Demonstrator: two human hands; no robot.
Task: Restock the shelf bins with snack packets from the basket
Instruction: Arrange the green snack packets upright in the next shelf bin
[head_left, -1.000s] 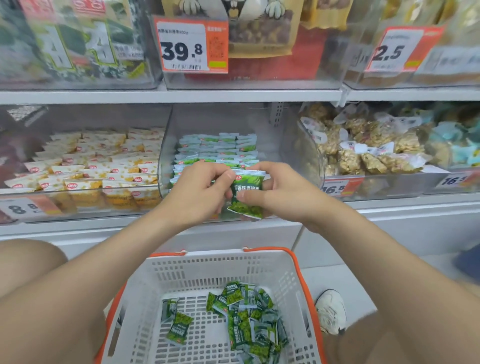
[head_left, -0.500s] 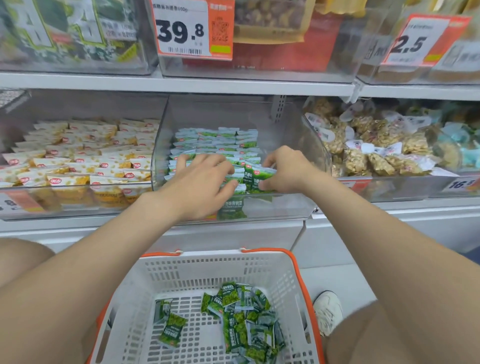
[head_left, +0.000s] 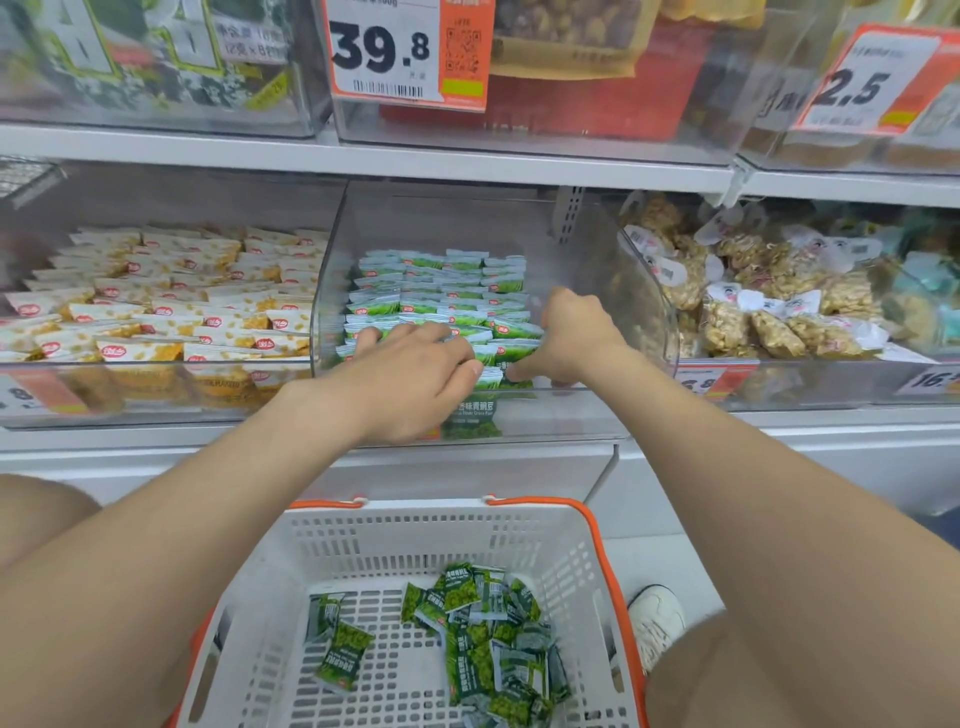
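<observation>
A clear middle shelf bin (head_left: 587, 249) holds neat rows of green snack packets (head_left: 441, 283). My left hand (head_left: 410, 374) lies flat on the front rows, fingers straight and spread. My right hand (head_left: 571, 338) is just to its right inside the bin. Its fingers curl down behind a front-row green packet (head_left: 511, 354), and its thumb presses that packet from the front. Below my arms stands the white basket (head_left: 415, 525) with orange handles. Several loose green packets (head_left: 493, 644) lie in a heap on its floor.
Left of the middle bin is a bin of yellow-and-white packets (head_left: 156, 312). To its right is a bin of brown snack bags (head_left: 753, 312). Upper shelf bins carry price tags, one reading 39.8 (head_left: 384, 49). A white shoe (head_left: 655, 618) shows right of the basket.
Both hands moved from in front of the bin forward into it, carrying green packets. The packets now stand in the front row, with the left hand flattened over them.
</observation>
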